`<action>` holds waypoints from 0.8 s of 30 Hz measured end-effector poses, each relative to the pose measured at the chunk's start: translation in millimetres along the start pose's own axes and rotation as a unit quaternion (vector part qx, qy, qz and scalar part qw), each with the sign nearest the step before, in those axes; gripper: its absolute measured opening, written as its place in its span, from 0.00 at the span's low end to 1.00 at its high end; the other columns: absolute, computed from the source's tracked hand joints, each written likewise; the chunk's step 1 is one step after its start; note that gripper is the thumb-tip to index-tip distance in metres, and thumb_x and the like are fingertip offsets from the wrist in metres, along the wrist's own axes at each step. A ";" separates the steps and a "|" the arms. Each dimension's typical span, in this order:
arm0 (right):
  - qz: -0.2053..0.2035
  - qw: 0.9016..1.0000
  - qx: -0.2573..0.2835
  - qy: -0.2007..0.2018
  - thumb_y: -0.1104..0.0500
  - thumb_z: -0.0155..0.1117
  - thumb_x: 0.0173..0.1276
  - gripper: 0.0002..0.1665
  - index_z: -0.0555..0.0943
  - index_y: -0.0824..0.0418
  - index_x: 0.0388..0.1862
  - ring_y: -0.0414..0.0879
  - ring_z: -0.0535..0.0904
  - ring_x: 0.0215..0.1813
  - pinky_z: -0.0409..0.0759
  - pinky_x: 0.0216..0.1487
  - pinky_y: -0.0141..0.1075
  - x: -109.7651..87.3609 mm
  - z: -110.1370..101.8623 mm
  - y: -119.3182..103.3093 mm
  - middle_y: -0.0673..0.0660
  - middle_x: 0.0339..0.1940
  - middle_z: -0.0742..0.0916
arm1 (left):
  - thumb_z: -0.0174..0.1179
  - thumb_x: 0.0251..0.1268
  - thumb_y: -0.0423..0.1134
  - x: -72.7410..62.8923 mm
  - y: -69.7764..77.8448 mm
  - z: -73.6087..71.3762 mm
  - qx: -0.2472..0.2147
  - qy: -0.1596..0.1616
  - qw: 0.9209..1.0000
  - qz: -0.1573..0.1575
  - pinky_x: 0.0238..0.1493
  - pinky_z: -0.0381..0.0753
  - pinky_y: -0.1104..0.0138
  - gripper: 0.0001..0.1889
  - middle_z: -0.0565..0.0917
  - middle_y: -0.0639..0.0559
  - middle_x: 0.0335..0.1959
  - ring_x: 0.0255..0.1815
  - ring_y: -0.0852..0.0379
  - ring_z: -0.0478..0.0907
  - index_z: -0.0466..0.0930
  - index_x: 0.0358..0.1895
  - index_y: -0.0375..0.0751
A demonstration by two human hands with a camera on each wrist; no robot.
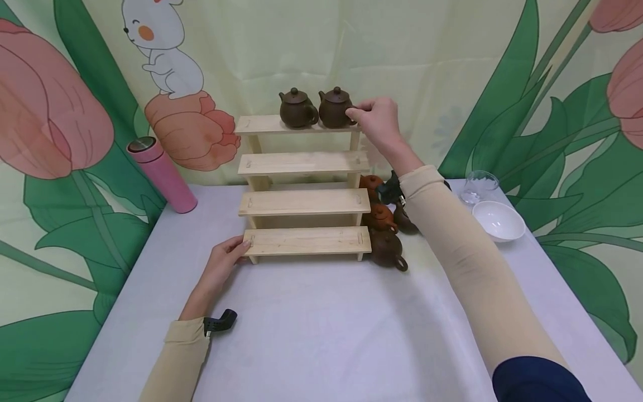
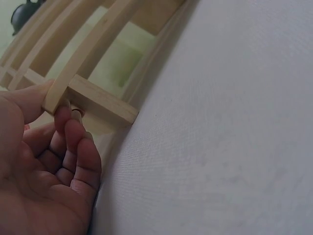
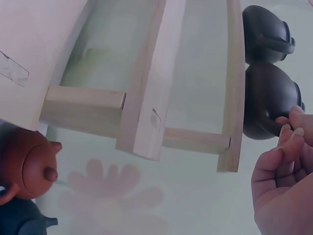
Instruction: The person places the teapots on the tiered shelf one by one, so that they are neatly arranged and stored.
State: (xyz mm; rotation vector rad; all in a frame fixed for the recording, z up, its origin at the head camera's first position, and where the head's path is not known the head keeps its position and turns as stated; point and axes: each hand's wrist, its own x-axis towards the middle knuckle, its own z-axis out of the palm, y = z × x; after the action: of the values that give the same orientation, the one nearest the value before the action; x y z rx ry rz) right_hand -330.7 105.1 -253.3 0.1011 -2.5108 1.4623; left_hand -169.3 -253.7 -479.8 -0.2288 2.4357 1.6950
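Observation:
A stepped wooden stand (image 1: 303, 202) with several shelves rises at the back of the table. Two dark brown teapots stand side by side on its top shelf: a left teapot (image 1: 296, 110) and a right teapot (image 1: 334, 109). My right hand (image 1: 378, 120) pinches the handle of the right one between thumb and fingers, as the right wrist view also shows. At the lowest shelf's left end, my left hand (image 1: 222, 267) grips the board, thumb above and fingers beneath, clear in the left wrist view (image 2: 63, 147).
Beside the stand's right side sit a dark teapot (image 1: 387, 249), reddish teapots (image 1: 380, 216) and another dark one (image 1: 404, 219). A pink bottle (image 1: 163, 176) stands at the back left. At right are a white bowl (image 1: 498, 221) and a clear glass cup (image 1: 472, 192).

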 end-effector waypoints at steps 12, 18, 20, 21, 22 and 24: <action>-0.021 0.999 0.008 -0.025 0.53 0.64 0.69 0.15 0.88 0.64 0.41 0.40 0.72 0.32 0.70 0.37 0.33 -6.4 2.7 -4.5 0.50 0.28 0.85 | 0.55 0.72 0.58 -2.2 1.8 -0.6 -0.001 -0.001 1.000 -0.002 0.47 0.78 0.76 0.33 0.77 0.43 0.65 0.49 0.62 0.76 0.68 0.72 0.41; -0.024 0.999 -0.003 -0.031 0.54 0.65 0.69 0.14 0.87 0.64 0.40 0.41 0.71 0.31 0.71 0.36 0.33 -6.8 1.0 -3.1 0.51 0.27 0.84 | 0.55 0.71 0.60 -1.8 1.7 -0.1 0.004 0.004 1.000 0.002 0.47 0.78 0.75 0.34 0.78 0.44 0.63 0.50 0.60 0.76 0.70 0.70 0.41; -0.019 0.999 -0.002 -0.033 0.54 0.65 0.69 0.13 0.87 0.64 0.41 0.40 0.72 0.30 0.73 0.35 0.32 -7.1 0.3 -2.3 0.51 0.28 0.84 | 0.56 0.70 0.61 -1.2 0.7 0.3 0.003 0.005 1.000 0.001 0.47 0.78 0.74 0.34 0.78 0.44 0.63 0.51 0.59 0.76 0.70 0.70 0.42; -0.016 0.999 0.000 -0.033 0.54 0.66 0.69 0.13 0.87 0.63 0.41 0.39 0.73 0.29 0.73 0.35 0.32 -7.3 0.2 -1.9 0.50 0.28 0.84 | 0.56 0.70 0.61 -0.9 0.2 0.4 0.004 0.004 1.000 0.001 0.47 0.78 0.74 0.34 0.78 0.45 0.63 0.51 0.59 0.76 0.70 0.70 0.42; -0.017 0.999 0.002 -0.034 0.54 0.66 0.68 0.13 0.87 0.63 0.41 0.39 0.73 0.28 0.74 0.34 0.31 -7.3 0.1 -1.3 0.50 0.28 0.84 | 0.56 0.70 0.61 -0.8 -0.2 0.5 0.005 0.004 1.000 0.001 0.47 0.78 0.74 0.34 0.78 0.45 0.63 0.51 0.58 0.76 0.70 0.70 0.42; -0.019 0.999 0.007 -0.033 0.54 0.66 0.68 0.12 0.87 0.62 0.40 0.38 0.73 0.26 0.75 0.32 0.31 -7.4 0.1 -0.4 0.50 0.27 0.84 | 0.56 0.70 0.62 -0.9 -0.5 0.7 0.006 0.005 1.000 0.002 0.47 0.78 0.74 0.34 0.79 0.45 0.63 0.51 0.58 0.76 0.70 0.70 0.42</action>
State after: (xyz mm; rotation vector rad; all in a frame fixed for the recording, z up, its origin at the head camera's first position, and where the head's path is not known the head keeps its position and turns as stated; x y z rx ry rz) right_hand -323.5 104.4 -254.7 0.2014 -2.5353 1.4864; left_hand -168.3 -253.2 -480.3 -0.2318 2.4542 1.6827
